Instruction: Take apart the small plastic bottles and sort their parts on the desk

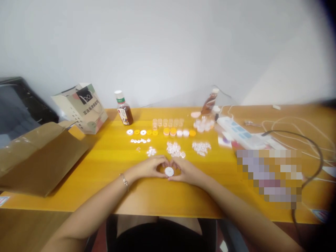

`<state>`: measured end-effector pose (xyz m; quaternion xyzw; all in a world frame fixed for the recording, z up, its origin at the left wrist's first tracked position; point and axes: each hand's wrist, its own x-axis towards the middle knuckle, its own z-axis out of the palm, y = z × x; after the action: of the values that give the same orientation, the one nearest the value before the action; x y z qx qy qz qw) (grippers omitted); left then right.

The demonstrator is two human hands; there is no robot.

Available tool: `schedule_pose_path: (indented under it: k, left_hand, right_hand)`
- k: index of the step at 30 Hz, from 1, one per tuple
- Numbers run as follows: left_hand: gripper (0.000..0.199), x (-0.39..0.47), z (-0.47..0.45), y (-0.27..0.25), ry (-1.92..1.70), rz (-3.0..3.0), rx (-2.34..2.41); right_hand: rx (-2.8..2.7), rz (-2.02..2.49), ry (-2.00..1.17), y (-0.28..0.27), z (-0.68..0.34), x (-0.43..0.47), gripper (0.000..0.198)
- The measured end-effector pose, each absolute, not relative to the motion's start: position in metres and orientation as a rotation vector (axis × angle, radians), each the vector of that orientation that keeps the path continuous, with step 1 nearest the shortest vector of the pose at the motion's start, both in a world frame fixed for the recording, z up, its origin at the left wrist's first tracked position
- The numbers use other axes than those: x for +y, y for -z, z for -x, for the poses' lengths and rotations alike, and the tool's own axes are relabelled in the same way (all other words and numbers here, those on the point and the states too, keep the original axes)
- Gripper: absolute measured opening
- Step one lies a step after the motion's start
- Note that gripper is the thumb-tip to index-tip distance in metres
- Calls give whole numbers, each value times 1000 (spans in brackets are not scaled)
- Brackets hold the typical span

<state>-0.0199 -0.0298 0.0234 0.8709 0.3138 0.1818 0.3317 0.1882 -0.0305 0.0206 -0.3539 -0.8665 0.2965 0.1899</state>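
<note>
White disc (169,171) between our left hand (149,167) and right hand (190,172), fingers curled, thumbs near its rim; whether gripped, we cannot tell. Surface: yellow-brown table (154,199). Room: pale wall (157,52) behind, paper bag (90,120) before it.

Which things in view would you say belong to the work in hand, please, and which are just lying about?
Seemingly part of the work:
white disc between the left hand and right hand
row of yellow and white discs
small clear containers behind them
clusters of small pale pieces

Apparently just lying about:
paper bag
cardboard box
two bottles
power strip
</note>
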Motion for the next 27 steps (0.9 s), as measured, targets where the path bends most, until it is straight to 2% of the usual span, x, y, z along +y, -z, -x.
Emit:
schedule_pose_path:
  k: [5, 10, 21, 27]
  left_hand:
    - [18, -30, 22, -23, -481, -2281, 742]
    - [16, -36, 16, -18, -500, -2349, 823]
    - [9, -40, 3, -18, -436, -2218, 1133]
    - [5, -43, -1, -12, -438, -2438, 1220]
  right_hand:
    - [-2462, 943, -855, -18, -188, -31, 23]
    - [-2416, 956, -829, -15, -185, -32, 14]
    - [-2362, 935, -868, -4, -181, -32, 20]
    - [-2335, 950, -893, -6, -179, -34, 19]
